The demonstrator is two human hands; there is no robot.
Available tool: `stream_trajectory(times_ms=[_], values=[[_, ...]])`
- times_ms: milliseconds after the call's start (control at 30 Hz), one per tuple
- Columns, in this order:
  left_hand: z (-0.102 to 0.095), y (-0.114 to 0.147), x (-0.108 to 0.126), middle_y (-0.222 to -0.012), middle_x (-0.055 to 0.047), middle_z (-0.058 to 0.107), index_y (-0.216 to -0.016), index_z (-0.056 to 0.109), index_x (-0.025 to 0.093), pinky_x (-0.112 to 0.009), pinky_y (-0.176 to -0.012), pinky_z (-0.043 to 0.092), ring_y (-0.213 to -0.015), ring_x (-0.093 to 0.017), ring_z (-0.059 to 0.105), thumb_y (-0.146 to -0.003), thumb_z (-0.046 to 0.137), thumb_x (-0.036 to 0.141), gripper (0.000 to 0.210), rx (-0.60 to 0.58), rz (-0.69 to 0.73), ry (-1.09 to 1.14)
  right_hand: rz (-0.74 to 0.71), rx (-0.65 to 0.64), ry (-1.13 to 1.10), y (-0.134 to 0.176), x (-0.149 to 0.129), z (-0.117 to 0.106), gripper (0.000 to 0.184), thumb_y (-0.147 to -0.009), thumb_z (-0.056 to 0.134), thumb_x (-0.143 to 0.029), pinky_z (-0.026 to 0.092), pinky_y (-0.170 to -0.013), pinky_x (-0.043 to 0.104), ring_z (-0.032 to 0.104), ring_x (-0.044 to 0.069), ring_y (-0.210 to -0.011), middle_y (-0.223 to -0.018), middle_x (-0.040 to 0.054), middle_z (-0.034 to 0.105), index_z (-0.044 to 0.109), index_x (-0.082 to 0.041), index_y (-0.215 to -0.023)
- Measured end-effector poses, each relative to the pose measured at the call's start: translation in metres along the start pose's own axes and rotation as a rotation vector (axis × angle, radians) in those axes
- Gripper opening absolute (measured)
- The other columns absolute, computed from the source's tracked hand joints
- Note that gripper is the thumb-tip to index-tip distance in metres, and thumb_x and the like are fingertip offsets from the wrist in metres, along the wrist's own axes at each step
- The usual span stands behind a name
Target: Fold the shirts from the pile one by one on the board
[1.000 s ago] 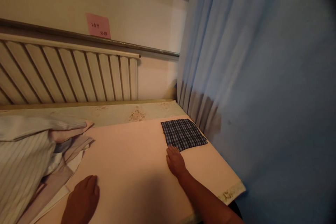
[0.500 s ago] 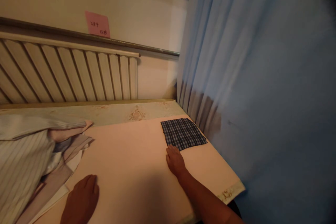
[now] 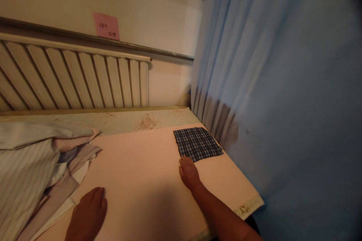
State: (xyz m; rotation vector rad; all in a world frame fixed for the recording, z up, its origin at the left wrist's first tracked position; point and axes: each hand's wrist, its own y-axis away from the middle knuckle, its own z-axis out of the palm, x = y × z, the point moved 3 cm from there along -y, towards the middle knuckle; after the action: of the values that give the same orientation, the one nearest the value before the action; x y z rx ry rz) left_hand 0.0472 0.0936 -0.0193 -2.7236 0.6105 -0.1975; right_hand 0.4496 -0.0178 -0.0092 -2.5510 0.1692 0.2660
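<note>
A folded dark blue and grey plaid cloth [image 3: 199,143] lies flat at the right end of the table, on a pale pink sheet [image 3: 135,165]. At its near left corner is my right hand [image 3: 188,171], fingers bent and closed at the cloth's edge; the fingertips are partly hidden. My left hand [image 3: 89,212] rests low on the pink sheet, left of centre. Its fingers are curled together, with nothing visible in them, and their undersides are hidden. Just left of it spreads a pile of striped and plain fabric pieces [image 3: 25,173].
Blue curtains [image 3: 271,101] hang along the table's right side. Behind the table stand a radiator [image 3: 107,81] and a wall pipe [image 3: 158,52] with a pink note [image 3: 106,26] above. A patterned cover [image 3: 161,118] shows past the sheet's back edge.
</note>
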Motion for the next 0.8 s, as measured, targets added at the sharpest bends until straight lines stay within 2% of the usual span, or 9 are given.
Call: stream_trajectory(times_ms=[800], values=[[-0.012,0.002,0.009,-0.122,-0.014,0.058,-0.117,0.056,0.012,-0.040,-0.088,0.041,-0.111,-0.028,0.052,-0.091,0.034,0.027,0.037,0.014,0.000,-0.032,-0.011,0.021,0.006,0.001,0.001,0.003,0.032,-0.088,0.048,-0.013,0.034,-0.112,0.045,0.048,0.023,-0.128,-0.131,0.0094,0.059,0.059,-0.019,-0.117]])
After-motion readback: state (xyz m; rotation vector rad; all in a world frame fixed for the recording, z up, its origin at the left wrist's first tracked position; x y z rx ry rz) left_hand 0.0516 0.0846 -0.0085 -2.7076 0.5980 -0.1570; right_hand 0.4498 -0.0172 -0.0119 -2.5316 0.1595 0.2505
